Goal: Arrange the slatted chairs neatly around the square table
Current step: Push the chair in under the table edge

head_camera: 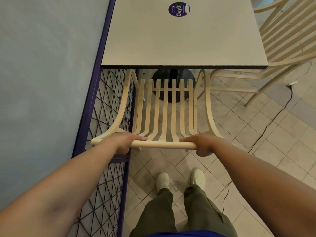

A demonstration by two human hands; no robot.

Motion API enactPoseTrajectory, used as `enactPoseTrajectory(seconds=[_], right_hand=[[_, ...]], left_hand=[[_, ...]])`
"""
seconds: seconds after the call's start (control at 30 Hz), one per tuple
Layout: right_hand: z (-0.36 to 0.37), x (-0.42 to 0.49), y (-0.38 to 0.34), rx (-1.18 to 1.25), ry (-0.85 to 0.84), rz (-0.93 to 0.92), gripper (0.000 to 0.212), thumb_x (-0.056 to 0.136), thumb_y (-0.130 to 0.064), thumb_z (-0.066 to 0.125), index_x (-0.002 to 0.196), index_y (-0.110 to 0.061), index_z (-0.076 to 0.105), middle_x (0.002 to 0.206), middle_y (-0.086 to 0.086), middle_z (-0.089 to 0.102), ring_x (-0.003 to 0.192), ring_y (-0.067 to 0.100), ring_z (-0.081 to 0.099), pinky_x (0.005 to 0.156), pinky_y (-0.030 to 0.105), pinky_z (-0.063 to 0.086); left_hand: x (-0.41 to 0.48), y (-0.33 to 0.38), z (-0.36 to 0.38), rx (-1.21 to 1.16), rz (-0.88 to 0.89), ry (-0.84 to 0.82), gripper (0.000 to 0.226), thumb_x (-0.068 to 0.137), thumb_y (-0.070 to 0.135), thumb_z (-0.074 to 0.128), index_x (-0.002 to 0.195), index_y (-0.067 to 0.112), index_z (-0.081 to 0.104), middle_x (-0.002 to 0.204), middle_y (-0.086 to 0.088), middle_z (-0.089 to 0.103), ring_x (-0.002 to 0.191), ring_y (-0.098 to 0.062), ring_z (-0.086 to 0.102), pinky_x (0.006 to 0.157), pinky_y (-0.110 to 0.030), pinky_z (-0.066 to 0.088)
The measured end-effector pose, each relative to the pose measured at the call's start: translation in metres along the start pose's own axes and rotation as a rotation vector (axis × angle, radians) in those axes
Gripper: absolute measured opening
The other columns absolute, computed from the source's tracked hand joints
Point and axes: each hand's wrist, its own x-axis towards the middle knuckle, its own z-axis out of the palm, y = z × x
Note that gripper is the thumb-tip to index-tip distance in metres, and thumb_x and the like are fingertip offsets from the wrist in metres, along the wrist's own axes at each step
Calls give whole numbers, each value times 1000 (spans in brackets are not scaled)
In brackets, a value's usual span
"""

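Single head-worn view, facing forward and steeply down, close above the tabletop (184,38) and floor (256,134).

the front of the near slatted chair (164,106) disappears under the surface (171,40), so its front legs cannot be seen, and the surface's far edge is cut off by the top of the frame. the second chair (287,36) runs out past the right edge. the round sticker (179,9) carries small print too tiny to read.
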Motion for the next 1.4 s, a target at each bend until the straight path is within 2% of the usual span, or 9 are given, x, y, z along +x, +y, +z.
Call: enactPoseTrajectory(seconds=[0.1,0.3,0.47,0.63,0.8,0.9,1.07,1.23,1.4], right_hand=[[1,-4,7,-3,-25,5,84,82,-10,63,146,-52,27,115,-3,54,99,19,54,90,38,48],[6,-9,6,-27,42,16,86,83,-1,61,146,-50,29,110,-2,57,95,18,57,88,36,50],[17,-14,5,-26,60,32,84,84,-2,61,146,-49,31,110,-4,57,96,17,56,87,34,49],[18,-17,5,-17,51,29,85,83,-1,61,145,-50,30,109,-4,55,96,18,56,89,37,50],[24,-17,-1,-43,50,26,83,83,-2,62,143,-52,34,109,-4,54,96,19,56,89,39,51],[25,-15,-2,-42,53,17,84,82,-2,62,142,-52,34,106,-6,52,95,18,55,88,38,51],[21,-15,2,-20,40,13,81,81,-4,62,142,-49,37,105,-9,51,96,16,52,85,33,46],[21,-12,1,48,0,13,69,85,-33,69,146,-38,36,120,-4,56,101,16,52,93,37,43],[14,-14,-4,127,-19,51,77,84,-62,59,150,-32,32,143,1,48,122,22,48,102,39,36]], left_hand=[[0,-9,1,1,7,-46,104,83,-1,65,140,73,19,124,6,54,94,-15,57,83,-41,56],[2,-10,6,20,18,-15,116,79,-8,63,132,82,13,122,4,54,94,-18,58,81,-44,57],[2,-12,13,30,43,20,121,79,-8,64,116,91,5,124,4,54,98,-18,59,84,-45,56],[-5,-7,14,14,31,38,115,82,-5,62,121,89,9,123,6,55,98,-18,58,85,-45,55],[-15,-8,23,-27,31,9,103,87,-1,60,131,82,18,121,12,50,94,-12,53,78,-34,47],[-17,-8,24,-40,24,5,104,87,-1,60,130,83,16,117,12,50,90,-9,53,74,-32,46],[-22,-2,19,-65,-11,-8,104,86,0,61,129,84,15,120,8,55,92,-13,57,83,-41,54],[-22,1,12,-113,14,-63,80,84,34,72,147,60,29,127,8,55,106,-14,55,95,-40,49],[-17,19,3,-273,40,-82,79,81,66,67,151,51,31,143,7,50,119,-16,52,103,-43,43]])
